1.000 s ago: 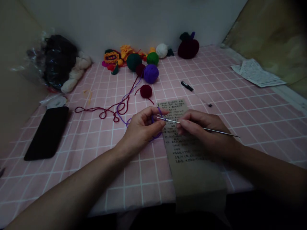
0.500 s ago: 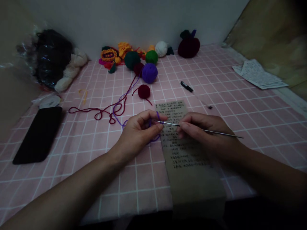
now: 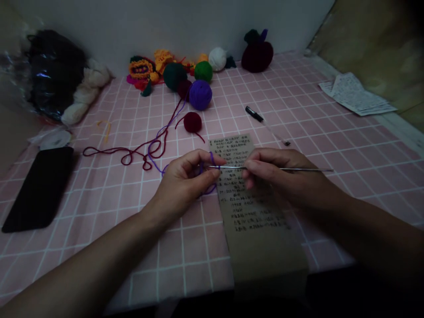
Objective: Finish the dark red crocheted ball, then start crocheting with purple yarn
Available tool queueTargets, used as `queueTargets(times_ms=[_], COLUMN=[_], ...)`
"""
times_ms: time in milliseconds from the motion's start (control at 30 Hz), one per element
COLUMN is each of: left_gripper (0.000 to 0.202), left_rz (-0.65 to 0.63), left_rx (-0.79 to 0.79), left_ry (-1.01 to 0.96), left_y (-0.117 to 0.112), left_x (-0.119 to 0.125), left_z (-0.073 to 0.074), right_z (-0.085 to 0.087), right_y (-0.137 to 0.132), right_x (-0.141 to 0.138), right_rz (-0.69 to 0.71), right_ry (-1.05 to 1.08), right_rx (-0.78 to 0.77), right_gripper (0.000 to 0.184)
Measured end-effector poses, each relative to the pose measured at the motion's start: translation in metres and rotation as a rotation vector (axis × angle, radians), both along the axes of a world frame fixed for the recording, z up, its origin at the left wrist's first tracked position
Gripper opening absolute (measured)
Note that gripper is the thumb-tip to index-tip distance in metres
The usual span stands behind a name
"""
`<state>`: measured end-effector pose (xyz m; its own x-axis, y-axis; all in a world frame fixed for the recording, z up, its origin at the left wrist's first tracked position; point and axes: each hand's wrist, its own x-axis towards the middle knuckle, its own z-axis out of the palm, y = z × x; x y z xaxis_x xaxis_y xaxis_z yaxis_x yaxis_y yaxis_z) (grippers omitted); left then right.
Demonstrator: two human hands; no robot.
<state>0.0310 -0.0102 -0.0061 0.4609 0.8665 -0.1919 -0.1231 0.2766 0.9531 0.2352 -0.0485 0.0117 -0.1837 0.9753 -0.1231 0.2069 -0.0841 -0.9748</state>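
Observation:
My right hand (image 3: pixel 271 174) pinches a thin metal crochet hook (image 3: pixel 304 169), which lies nearly level and points left. Its tip reaches the fingers of my left hand (image 3: pixel 190 174). There, purple yarn (image 3: pixel 212 157) loops over the index finger and around the hook's front end. My left thumb and index finger are pressed together on the yarn; the hook's very tip is hard to make out. From my left hand a purple strand runs back to the purple yarn ball (image 3: pixel 200 95). Beneath both hands lies a handwritten sheet of brown card (image 3: pixel 258 247).
A small dark red ball (image 3: pixel 192 122) sits beyond my hands, its loose red strand (image 3: pixel 127 154) curling leftward. Further back are more yarn balls and crocheted pieces (image 3: pixel 141 70). A black phone (image 3: pixel 38 190) lies left, a pen (image 3: pixel 255 114) and papers (image 3: pixel 354 95) right.
The hook has swung from a slant to nearly level, its back end rising. My left fingers still hold the purple yarn. The whole view has shifted slightly.

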Motion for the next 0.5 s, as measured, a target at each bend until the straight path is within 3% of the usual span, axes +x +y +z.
queueTargets(times_ms=[500], left_gripper=[0.013], left_rz=[-0.003], left_rx=[-0.014], left_ry=[-0.016], left_y=[-0.0005], left_x=[-0.0009], left_z=[-0.0012], right_z=[-0.0007], right_y=[0.0039], right_x=[0.0055], right_rz=[0.039], right_ry=[0.062], right_rx=[-0.016], right_gripper=[0.027])
